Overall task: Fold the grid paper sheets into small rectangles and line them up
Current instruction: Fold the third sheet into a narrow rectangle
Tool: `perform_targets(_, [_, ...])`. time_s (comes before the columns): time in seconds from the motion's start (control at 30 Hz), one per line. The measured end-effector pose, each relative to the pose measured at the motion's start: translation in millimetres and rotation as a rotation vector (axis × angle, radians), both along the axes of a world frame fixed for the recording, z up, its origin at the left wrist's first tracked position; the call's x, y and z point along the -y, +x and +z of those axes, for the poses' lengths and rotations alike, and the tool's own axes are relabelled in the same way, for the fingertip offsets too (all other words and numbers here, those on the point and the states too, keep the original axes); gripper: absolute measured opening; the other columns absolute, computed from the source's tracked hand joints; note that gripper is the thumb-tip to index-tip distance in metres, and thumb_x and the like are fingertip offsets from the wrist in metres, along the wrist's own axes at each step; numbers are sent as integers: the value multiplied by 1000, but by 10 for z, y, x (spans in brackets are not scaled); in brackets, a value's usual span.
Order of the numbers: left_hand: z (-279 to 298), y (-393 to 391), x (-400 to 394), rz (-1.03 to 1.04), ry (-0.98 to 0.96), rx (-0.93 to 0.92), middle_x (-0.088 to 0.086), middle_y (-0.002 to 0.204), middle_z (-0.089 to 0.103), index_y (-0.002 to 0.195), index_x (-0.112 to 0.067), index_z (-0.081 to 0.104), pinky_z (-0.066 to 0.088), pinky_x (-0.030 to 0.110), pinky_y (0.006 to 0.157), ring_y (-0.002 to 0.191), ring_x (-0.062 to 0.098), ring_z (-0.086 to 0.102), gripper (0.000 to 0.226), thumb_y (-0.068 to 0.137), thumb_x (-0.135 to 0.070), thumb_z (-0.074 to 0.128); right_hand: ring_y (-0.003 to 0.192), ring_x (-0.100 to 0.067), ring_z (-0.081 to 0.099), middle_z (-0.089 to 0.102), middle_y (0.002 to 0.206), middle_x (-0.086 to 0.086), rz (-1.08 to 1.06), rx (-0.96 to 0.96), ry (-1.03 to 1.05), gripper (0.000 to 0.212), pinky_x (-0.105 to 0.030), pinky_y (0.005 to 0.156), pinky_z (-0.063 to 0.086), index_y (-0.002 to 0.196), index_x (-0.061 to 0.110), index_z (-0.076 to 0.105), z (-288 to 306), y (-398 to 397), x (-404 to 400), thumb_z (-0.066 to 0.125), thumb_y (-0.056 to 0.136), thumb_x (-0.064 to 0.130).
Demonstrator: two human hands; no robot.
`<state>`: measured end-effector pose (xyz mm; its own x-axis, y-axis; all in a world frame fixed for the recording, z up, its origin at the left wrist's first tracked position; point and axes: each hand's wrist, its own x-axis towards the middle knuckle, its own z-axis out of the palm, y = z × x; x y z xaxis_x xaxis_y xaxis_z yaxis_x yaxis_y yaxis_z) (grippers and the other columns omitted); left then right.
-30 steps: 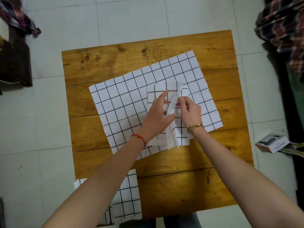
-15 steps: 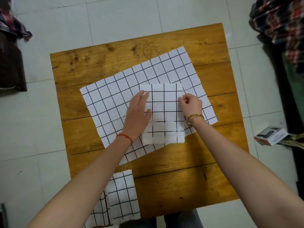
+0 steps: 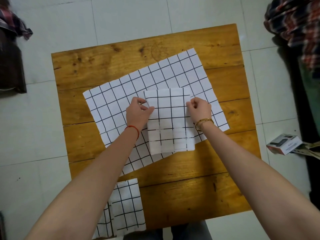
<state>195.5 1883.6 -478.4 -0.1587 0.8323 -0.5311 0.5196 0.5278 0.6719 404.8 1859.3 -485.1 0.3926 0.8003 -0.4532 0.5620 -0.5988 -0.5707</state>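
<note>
The left hand (image 3: 138, 112) pinches the left edge of the folded grid sheet (image 3: 170, 120), thumb lying on top of the paper and fingers curled at the edge; its grip is narrow and holds that edge. The right hand (image 3: 199, 108) takes the opposite, right edge the same way, fingers curled in a narrow grip on the paper. A red string sits on the left wrist and a gold bangle on the right.

The folded grid sheet lies flat between the 2 hands as an upright rectangle (its near end reaches just past the lower edge of what is beneath it). Under it is a large unfolded grid sheet (image 3: 121, 104), spread at a slant across the middle of the wooden worktop (image 3: 199, 187).

At the near left corner of the worktop lies a folded rectangle (image 3: 127, 205), with another folded piece (image 3: 103, 222) touching its left side and partly hidden by the left forearm.

Off the worktop, on the tiled floor (image 3: 60, 40), a small box (image 3: 284, 143) sits to the right. Plaid cloth (image 3: 297, 23) lies at the upper right, and more plaid cloth (image 3: 15, 26) at the upper left.
</note>
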Motion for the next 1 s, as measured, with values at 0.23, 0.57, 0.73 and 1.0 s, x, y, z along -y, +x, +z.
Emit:
perform_targets(0.23, [-57, -126, 86, 66, 40, -8, -4, 70, 58, 100, -14, 56, 55, 33, 81, 71, 11, 60, 28, 80, -11, 75, 60, -10, 45, 49, 61, 2, -12, -4, -8, 14, -13, 52, 33, 79, 11, 59, 17, -12, -7, 55, 91, 18])
perform_targets(0.57, [-86, -259, 189, -726, 569, -460, 5, 136, 51, 135, -12, 50, 41, 41, 104, 128, 25, 43, 50, 87, -19, 63, 73, -18, 54, 58, 81, -2, 56, 140, -20, 23, -30, 63, 46, 101, 12, 52, 81, -97, 21, 62, 88, 28])
perform_targets(0.73, [-171, -282, 188, -917, 385, -654, 6, 162, 17, 154, -13, 17, 18, 53, 118, 149, 27, 12, 75, 93, -40, 52, 92, -25, 51, 54, 102, -10, 398, 519, 251, 30, -38, 78, 47, 109, 8, 51, 109, -245, -12, 58, 86, 25])
perform_targets(1.0, [-293, -305, 192, -938, 311, -731, 5, 164, 3, 156, -13, 6, 12, 58, 118, 151, 27, 2, 81, 95, -49, 46, 147, -30, 6, 7, 160, -1, 1020, 551, 62, 62, -52, 118, 11, 152, 14, 8, -27, -669, -105, 33, 99, 32])
